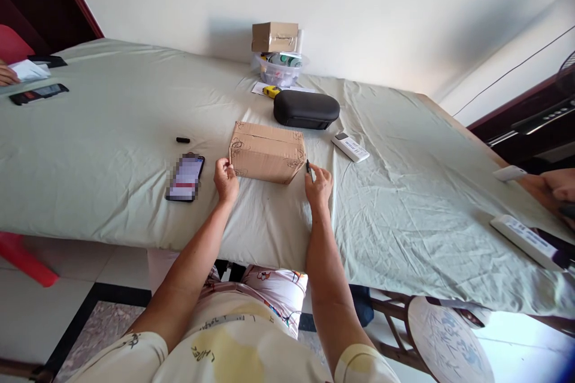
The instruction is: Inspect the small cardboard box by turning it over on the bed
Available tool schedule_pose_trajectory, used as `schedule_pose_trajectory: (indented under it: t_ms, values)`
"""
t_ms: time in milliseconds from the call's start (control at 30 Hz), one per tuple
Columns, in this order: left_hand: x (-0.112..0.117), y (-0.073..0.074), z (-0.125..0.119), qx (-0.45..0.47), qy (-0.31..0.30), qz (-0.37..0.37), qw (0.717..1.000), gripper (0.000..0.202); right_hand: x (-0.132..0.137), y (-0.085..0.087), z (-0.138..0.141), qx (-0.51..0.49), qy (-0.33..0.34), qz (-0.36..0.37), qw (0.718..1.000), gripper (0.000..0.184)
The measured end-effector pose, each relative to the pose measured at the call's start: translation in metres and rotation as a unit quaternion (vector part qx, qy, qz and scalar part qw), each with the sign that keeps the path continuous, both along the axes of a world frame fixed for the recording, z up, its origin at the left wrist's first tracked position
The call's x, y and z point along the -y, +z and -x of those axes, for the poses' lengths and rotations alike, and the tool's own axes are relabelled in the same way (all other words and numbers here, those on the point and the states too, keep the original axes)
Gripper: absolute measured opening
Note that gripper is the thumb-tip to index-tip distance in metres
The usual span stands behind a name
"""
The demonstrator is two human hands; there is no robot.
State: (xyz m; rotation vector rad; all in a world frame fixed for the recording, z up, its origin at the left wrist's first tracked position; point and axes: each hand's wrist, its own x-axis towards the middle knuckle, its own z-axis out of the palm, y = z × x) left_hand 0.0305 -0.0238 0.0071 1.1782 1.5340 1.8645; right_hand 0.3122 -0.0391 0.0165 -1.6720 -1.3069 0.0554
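Note:
A brown cardboard box (267, 152) with black scribbles at its corners lies on the pale green tablecloth (112, 131). My left hand (226, 180) rests closed against the box's near left corner. My right hand (318, 185) sits by the box's right end, pinching a thin dark pen (308, 169) that points up. A smartphone (185, 177) with a lit screen lies just left of my left hand. A small black cap (182, 140) lies beyond the phone.
Behind the box lie a black zip case (306, 109), a white remote (350, 147), a yellow tape measure (271, 91) and a clear tub (279, 70) under a second small box (274, 36). Other people's hands appear at far left (6, 75) and far right (557, 188).

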Motion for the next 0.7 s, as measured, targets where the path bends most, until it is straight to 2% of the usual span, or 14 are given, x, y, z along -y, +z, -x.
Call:
schedule_pose_trajectory:
  t_ms: [133,300,367,500,567,633,700]
  values:
    - [0.001,0.001,0.002,0.001,-0.002,0.007,1.0,0.014,-0.002,-0.014,-0.003,0.051,0.004,0.08,0.995,0.025]
    - [0.002,0.004,0.001,0.006,-0.005,0.014,1.0,0.01,-0.003,-0.01,0.001,0.02,-0.001,0.111,0.994,0.031]
    - [0.003,0.004,0.0,0.009,-0.009,0.014,1.0,0.008,-0.003,-0.006,0.001,-0.026,-0.002,0.075,0.997,0.036]
    - [0.003,0.005,-0.001,0.004,-0.01,0.008,1.0,0.007,-0.001,0.005,0.005,-0.086,-0.003,-0.044,0.995,0.074]
    - [0.003,0.005,-0.001,0.003,-0.011,0.006,1.0,0.007,0.003,0.012,0.009,-0.08,0.002,-0.097,0.992,0.084]
    - [0.003,0.005,-0.001,0.004,-0.01,0.003,1.0,0.008,0.01,0.019,0.015,-0.061,-0.001,-0.147,0.987,0.073]
    - [0.003,0.005,-0.001,0.006,-0.009,0.002,1.0,0.008,0.017,0.026,0.022,-0.048,-0.027,-0.197,0.979,0.047]
